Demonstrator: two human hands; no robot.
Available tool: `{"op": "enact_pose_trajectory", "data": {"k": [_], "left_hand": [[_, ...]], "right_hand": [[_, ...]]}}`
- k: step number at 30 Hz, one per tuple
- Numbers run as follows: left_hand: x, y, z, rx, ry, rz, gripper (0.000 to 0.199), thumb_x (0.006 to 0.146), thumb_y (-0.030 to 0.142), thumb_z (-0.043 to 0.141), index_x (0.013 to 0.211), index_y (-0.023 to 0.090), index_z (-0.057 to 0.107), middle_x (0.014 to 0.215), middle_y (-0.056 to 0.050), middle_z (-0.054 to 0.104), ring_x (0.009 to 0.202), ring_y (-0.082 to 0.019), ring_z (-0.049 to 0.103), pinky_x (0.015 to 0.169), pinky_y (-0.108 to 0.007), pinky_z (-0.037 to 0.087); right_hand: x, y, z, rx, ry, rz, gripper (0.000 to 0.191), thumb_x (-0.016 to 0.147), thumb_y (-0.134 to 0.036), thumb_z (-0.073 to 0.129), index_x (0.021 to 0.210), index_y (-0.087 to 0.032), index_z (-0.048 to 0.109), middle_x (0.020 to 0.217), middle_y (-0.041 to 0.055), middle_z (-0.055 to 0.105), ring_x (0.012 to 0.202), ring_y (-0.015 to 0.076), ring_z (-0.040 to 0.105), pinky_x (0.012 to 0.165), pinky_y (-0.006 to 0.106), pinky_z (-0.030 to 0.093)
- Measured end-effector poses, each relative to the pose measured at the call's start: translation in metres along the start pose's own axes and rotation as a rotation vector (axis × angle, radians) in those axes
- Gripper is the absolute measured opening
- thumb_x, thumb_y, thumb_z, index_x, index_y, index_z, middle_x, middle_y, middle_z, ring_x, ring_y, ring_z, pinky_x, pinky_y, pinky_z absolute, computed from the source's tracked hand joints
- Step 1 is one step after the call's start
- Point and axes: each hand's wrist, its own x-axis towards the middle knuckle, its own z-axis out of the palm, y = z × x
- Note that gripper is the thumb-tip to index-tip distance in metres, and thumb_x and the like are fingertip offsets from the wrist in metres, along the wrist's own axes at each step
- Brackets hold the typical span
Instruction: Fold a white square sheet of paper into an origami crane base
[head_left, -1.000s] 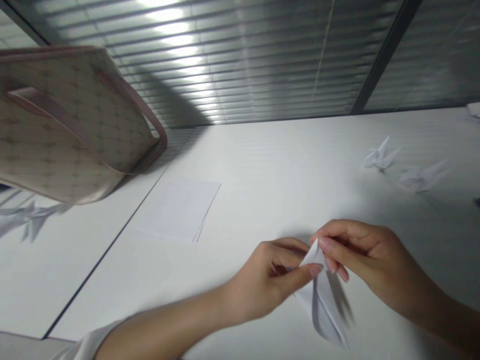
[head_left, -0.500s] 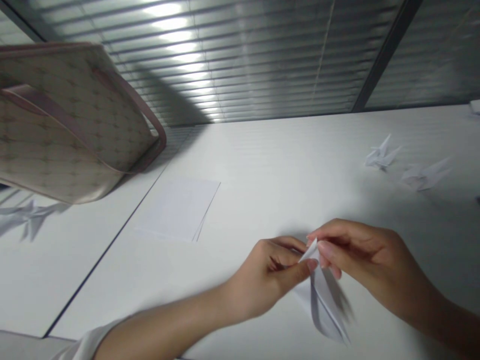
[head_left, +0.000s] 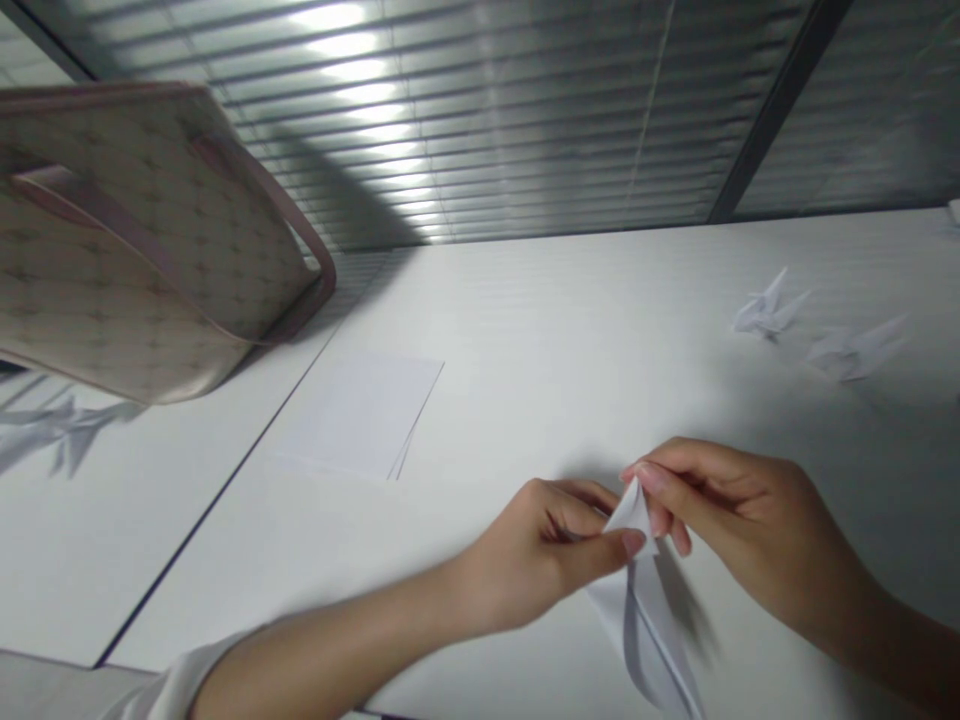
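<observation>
A partly folded sheet of white paper is held between both hands above the white table. My left hand grips it from the left, thumb lying across the front of the fold and the other fingers behind. At the pointed top, my right hand pinches the tip between thumb and index finger. Below the hands the paper hangs in long creased flaps toward the near edge. Part of the fold behind my left thumb is hidden.
Two folded paper cranes, one crane and another crane, stand at the right. Flat white sheets lie left of centre. A patterned handbag stands at the left, near more folded paper. Window blinds rise behind the table.
A small triangular flap with a bottom edge now shows under my left thumb near the tip. Both hands stay close together on the paper, which sits slightly lower; the view has shifted a little.
</observation>
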Motion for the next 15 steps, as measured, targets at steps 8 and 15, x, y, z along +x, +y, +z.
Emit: {"op": "enact_pose_trajectory", "data": {"k": [8,15], "left_hand": [[-0.0007,0.0024,-0.0006,-0.07,-0.039,-0.038,0.045,0.088,0.026,0.058,0.049,0.015,0.04,0.08,-0.006,0.055,0.072,-0.014,0.048,0.063,-0.028,0.035],[0.0006,0.0052,-0.0035,-0.204,-0.004,-0.034,0.042,0.086,0.016,0.058,0.047,0.014,0.042,0.065,0.001,0.046,0.061,-0.009,0.04,0.058,-0.027,0.03]], "right_hand": [[0.0004,-0.0009,-0.0015,0.048,-0.032,0.069,0.031,0.087,-0.041,0.056,0.064,-0.021,0.061,0.049,-0.004,0.053,0.044,0.0073,0.047,0.043,0.018,0.038],[0.0064,0.0001,-0.0067,0.143,-0.105,0.073,0.037,0.091,-0.046,0.049,0.074,-0.019,0.067,0.051,-0.0025,0.056,0.042,0.0076,0.048,0.044,0.02,0.041]]}}
